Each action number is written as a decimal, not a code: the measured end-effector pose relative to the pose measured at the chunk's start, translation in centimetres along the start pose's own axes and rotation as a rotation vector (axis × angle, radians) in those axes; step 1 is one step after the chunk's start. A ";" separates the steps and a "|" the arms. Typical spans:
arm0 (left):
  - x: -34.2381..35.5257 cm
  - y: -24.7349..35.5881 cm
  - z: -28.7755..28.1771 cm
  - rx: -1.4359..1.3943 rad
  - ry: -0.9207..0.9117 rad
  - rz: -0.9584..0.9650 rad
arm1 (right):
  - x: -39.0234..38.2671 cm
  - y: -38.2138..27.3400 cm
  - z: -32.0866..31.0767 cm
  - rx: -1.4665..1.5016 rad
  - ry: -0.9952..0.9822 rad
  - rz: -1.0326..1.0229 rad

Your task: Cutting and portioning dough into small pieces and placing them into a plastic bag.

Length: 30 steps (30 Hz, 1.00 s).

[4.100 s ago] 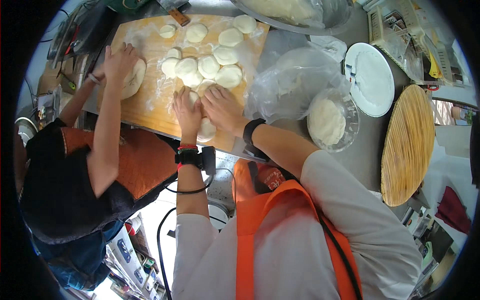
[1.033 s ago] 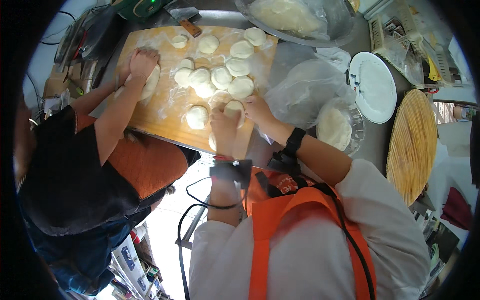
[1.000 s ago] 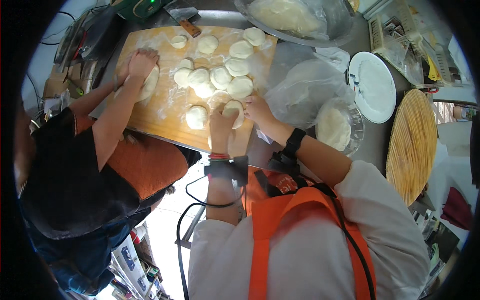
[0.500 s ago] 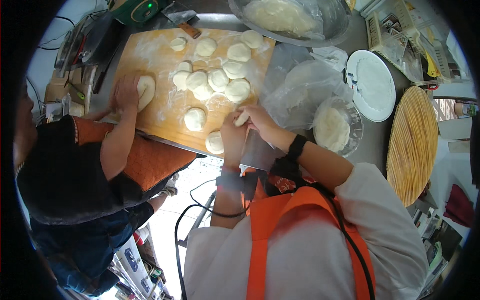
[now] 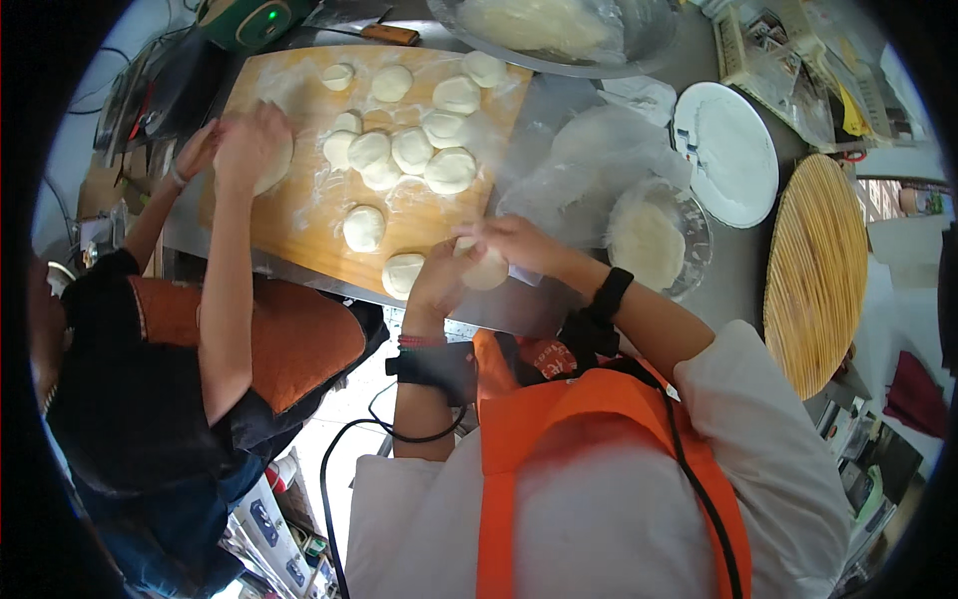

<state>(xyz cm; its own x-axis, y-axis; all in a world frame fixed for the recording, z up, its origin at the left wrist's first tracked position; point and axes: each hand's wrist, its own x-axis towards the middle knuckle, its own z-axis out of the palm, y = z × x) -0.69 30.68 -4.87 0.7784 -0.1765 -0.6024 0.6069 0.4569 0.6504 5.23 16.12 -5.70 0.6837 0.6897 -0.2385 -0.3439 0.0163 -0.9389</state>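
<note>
Close to my body, at the near right corner of the floured wooden board, my left hand grips a round, pale piece of dough. My right hand has its fingers on the dough's upper edge, apparently pinching it; blur hides the exact grip. Just left of my left hand lies a dough round, and another dough round sits a little farther off. Several more form a cluster in the middle of the board, some touching, such as one dough round.
At the left a co-worker's hand is over a larger dough piece. To my right are a clear bowl with pale contents, crumpled plastic film, a white oval plate and a round slatted board. A metal basin stands behind.
The dough between my hands now shows its broad round face. My view has shifted slightly, so the board appears farther left and higher. The co-worker's hands have lifted and moved apart.
</note>
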 end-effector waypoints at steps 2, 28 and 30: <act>0.2 -0.2 -0.1 -0.008 -0.020 -0.003 | -0.8 -0.5 -0.5 -0.009 0.004 0.082; 5.4 1.9 12.1 1.411 0.400 1.078 | 0.9 2.9 -12.7 -0.137 0.437 -0.072; 4.5 2.6 11.5 1.416 0.452 1.017 | 2.1 2.8 -13.3 -0.536 0.533 -0.112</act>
<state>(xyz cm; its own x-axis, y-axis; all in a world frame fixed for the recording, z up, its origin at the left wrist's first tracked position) 6.20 21.04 -0.55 0.9425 0.0058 0.3342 -0.1798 -0.8340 0.5216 14.23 8.00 -12.12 0.9610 0.2599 -0.0950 0.0120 -0.3820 -0.9241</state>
